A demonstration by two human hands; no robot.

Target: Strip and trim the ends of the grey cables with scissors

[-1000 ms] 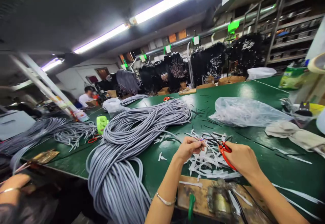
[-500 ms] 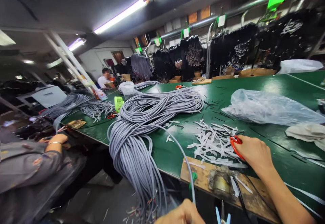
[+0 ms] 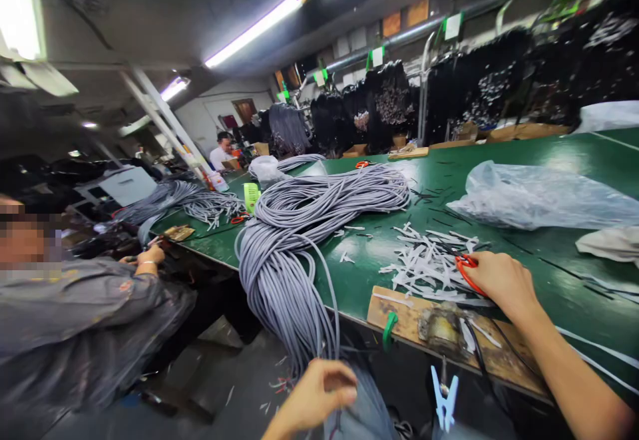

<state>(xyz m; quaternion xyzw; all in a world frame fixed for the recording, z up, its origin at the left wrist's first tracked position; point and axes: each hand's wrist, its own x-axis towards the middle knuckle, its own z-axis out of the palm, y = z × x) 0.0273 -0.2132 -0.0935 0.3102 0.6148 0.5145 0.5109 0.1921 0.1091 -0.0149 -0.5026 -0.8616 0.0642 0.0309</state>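
My right hand [image 3: 502,283] grips red-handled scissors [image 3: 464,268], their blades over a heap of white strips [image 3: 419,267] on the green table. Low in the view, my left hand [image 3: 319,393] is curved, with a gap between thumb and fingers and nothing visible in it. It is just below the hanging end of a thick bundle of grey cables [image 3: 284,293]. One grey cable [image 3: 327,267] arcs apart from the bundle and runs down close to this hand. Whether my fingertips touch the cables, I cannot tell.
A wooden board [image 3: 399,307] with a green clamp [image 3: 389,330] and a worn metal block lies along the table edge; a blue clip [image 3: 444,397] hangs below. Right of the strips lies a clear plastic bag [image 3: 544,194]. A co-worker [image 3: 100,320] sits at the left.
The single grey cable has left my left hand and now hangs by the bundle. That hand has moved left and its fingers have come apart. My right hand still holds the scissors.
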